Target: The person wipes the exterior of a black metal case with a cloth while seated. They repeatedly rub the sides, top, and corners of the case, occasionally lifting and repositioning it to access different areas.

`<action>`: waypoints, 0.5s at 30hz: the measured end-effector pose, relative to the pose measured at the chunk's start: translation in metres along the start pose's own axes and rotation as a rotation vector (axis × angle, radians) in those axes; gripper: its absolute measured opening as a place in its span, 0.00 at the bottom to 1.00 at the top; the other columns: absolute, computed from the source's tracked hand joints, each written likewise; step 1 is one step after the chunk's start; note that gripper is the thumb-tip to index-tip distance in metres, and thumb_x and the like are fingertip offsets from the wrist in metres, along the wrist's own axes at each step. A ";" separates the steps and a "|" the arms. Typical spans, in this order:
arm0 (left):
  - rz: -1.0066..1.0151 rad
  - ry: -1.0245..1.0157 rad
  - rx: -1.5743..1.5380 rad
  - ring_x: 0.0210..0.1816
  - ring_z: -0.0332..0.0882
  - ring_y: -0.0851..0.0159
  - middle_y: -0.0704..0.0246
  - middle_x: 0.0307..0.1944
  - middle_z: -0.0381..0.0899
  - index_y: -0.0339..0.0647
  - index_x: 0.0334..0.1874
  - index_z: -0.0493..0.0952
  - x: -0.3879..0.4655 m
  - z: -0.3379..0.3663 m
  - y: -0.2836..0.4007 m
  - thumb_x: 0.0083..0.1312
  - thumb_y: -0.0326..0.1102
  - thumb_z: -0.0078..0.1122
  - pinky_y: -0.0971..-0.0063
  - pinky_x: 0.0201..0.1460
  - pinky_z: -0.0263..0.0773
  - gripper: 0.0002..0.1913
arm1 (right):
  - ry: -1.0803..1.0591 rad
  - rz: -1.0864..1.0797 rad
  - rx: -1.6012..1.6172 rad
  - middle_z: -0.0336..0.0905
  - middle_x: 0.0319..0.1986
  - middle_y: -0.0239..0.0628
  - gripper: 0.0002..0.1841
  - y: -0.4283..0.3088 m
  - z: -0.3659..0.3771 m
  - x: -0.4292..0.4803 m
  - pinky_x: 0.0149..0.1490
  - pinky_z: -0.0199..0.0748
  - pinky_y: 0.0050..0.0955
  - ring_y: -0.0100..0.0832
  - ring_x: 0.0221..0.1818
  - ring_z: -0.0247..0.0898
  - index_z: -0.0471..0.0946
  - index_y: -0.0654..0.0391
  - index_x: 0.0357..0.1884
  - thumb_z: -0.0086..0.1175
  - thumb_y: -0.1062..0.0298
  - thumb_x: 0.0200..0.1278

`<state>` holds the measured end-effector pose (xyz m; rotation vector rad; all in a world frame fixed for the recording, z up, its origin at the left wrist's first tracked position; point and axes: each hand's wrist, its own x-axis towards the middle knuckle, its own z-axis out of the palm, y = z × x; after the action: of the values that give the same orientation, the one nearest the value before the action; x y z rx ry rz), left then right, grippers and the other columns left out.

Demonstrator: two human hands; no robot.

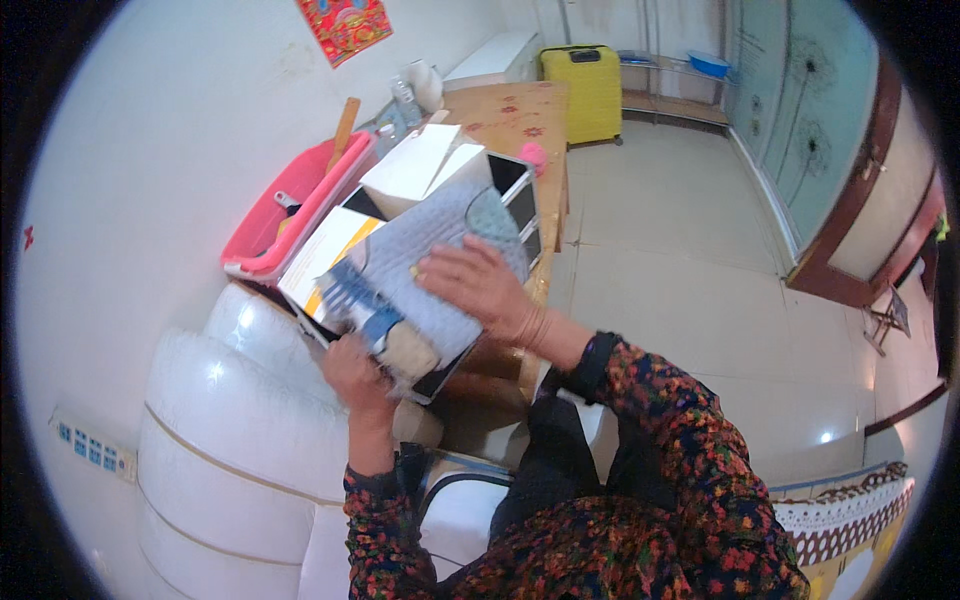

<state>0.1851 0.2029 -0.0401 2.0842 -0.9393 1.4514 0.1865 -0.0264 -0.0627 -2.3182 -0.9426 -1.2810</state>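
Note:
A light blue quilted cloth (420, 236) with a rounded greenish patch lies tilted over boxes on the table. My right hand (476, 289) rests flat on it, fingers extended, holding nothing. Along the near left side is a blurred blue, white and beige fabric piece (382, 326), seemingly in clear plastic. My left hand (361, 371) grips its near left edge, fingertips partly hidden. Under and behind the cloth are an opened white carton (409, 172), a white box with a yellow stripe (330, 251), and a dark tray-like thing with pale edges (510, 171).
A pink plastic basin (300, 187) holding a wooden-handled tool (343, 135) stands against the wall. Beyond are the flower-patterned tabletop (502, 112), a pink ball-like thing (534, 156) and a yellow suitcase (583, 94). White wrapped rolls (232, 420) crowd my left side; a stool (461, 517) is below.

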 end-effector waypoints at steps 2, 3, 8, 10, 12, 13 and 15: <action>0.008 -0.082 0.070 0.21 0.68 0.56 0.64 0.16 0.66 0.43 0.18 0.69 0.001 -0.003 0.002 0.56 0.30 0.62 0.64 0.24 0.60 0.12 | 0.108 0.074 -0.066 0.73 0.57 0.36 0.28 0.023 -0.007 0.006 0.72 0.48 0.47 0.39 0.64 0.64 0.72 0.50 0.59 0.51 0.67 0.51; 0.000 -0.139 0.096 0.21 0.68 0.56 0.64 0.16 0.66 0.43 0.18 0.69 0.002 -0.004 0.004 0.56 0.30 0.62 0.64 0.24 0.60 0.12 | 0.097 0.110 -0.142 0.74 0.54 0.36 0.26 0.043 -0.017 0.008 0.70 0.50 0.45 0.39 0.62 0.66 0.73 0.50 0.57 0.54 0.66 0.50; 0.001 -0.126 0.085 0.19 0.68 0.54 0.62 0.15 0.67 0.41 0.18 0.70 0.007 -0.007 0.010 0.62 0.32 0.62 0.62 0.23 0.60 0.15 | 0.020 0.188 -0.212 0.74 0.40 0.36 0.23 0.081 -0.049 0.015 0.61 0.57 0.40 0.41 0.50 0.68 0.75 0.50 0.46 0.58 0.71 0.41; -0.020 -0.102 0.106 0.18 0.66 0.55 0.62 0.14 0.66 0.41 0.16 0.69 0.007 -0.009 0.007 0.62 0.34 0.62 0.62 0.21 0.58 0.17 | 0.013 0.164 -0.223 0.73 0.37 0.36 0.24 0.069 -0.055 0.017 0.59 0.58 0.38 0.41 0.47 0.68 0.75 0.51 0.44 0.60 0.72 0.36; -0.025 -0.091 0.059 0.17 0.65 0.55 0.62 0.14 0.65 0.41 0.14 0.68 0.005 -0.013 0.002 0.63 0.35 0.63 0.62 0.20 0.57 0.19 | 0.018 0.174 -0.234 0.73 0.37 0.36 0.24 0.054 -0.064 0.013 0.59 0.59 0.38 0.41 0.47 0.68 0.75 0.51 0.43 0.60 0.73 0.35; -0.012 -0.074 0.005 0.16 0.64 0.55 0.62 0.13 0.65 0.41 0.14 0.68 0.004 -0.016 0.000 0.63 0.35 0.63 0.62 0.20 0.56 0.20 | 0.030 0.182 -0.231 0.73 0.37 0.36 0.24 0.045 -0.068 0.008 0.59 0.59 0.38 0.41 0.48 0.68 0.75 0.51 0.42 0.60 0.73 0.34; 0.027 -0.142 0.003 0.16 0.64 0.56 0.63 0.13 0.65 0.41 0.14 0.67 0.004 -0.019 -0.007 0.63 0.36 0.63 0.63 0.20 0.56 0.20 | 0.008 0.228 -0.255 0.73 0.36 0.36 0.22 0.031 -0.079 -0.004 0.57 0.60 0.38 0.40 0.46 0.69 0.74 0.52 0.40 0.60 0.72 0.35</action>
<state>0.1790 0.2193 -0.0293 2.2085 -1.0227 1.3320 0.1569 -0.0951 -0.0217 -2.5205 -0.5164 -1.3787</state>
